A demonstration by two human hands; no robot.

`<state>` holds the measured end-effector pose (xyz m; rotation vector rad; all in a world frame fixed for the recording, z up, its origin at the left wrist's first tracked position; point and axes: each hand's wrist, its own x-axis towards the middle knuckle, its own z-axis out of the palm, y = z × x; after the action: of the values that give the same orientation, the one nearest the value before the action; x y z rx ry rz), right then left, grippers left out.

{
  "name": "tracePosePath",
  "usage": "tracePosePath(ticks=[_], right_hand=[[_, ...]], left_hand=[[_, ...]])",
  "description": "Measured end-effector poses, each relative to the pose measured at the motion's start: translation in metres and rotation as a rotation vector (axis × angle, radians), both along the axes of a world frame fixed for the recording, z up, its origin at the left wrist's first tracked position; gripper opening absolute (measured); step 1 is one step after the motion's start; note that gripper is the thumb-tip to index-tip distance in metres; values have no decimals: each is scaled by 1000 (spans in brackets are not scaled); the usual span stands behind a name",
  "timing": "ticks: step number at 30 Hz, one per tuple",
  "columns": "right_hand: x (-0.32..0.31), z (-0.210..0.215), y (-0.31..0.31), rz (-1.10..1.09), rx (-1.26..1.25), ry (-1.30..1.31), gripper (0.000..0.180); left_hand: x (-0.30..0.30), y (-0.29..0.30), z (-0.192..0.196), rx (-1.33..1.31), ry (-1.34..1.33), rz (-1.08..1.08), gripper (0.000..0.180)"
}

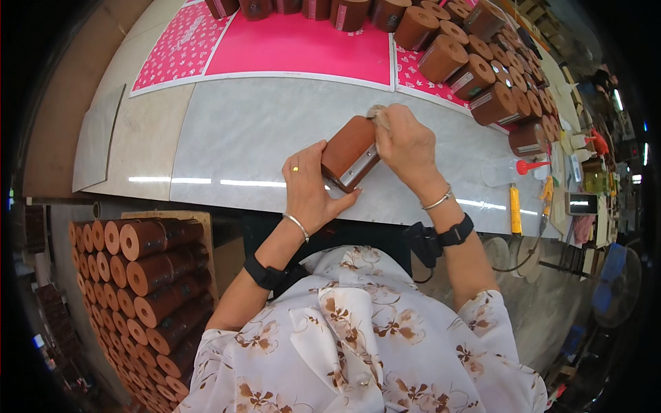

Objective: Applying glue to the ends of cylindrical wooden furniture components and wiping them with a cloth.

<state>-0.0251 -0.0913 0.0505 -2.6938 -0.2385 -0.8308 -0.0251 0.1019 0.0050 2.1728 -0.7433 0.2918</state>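
Note:
Over the grey tabletop, I hold a brown, leather-like cylindrical case tilted up to the right. A shiny metal strip with small dots runs along its near side. My left hand grips the lower left end, fingers along the side and thumb beneath. My right hand is closed on a small crumpled greyish cloth at the case's upper right end. Part of that end is hidden behind the fingers.
Many similar brown hollow cylinders stand on a pink patterned mat at the back and right. More are stacked at lower left. A red-tipped squeeze bottle and a yellow tube lie at the right.

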Motion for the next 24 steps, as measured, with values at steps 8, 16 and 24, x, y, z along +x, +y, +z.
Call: tracePosePath(ticks=[8, 16, 24], right_hand=[[-43, 2, 61, 247, 40, -12, 23], [-25, 0, 33, 199, -13, -37, 17], [-10, 8, 3, -2, 90, -17, 19]], left_hand=[[-3, 1, -10, -10, -5, -9, 89], [-3, -1, -14, 6, -32, -27, 82], [-7, 1, -9, 43, -109, -53, 93]])
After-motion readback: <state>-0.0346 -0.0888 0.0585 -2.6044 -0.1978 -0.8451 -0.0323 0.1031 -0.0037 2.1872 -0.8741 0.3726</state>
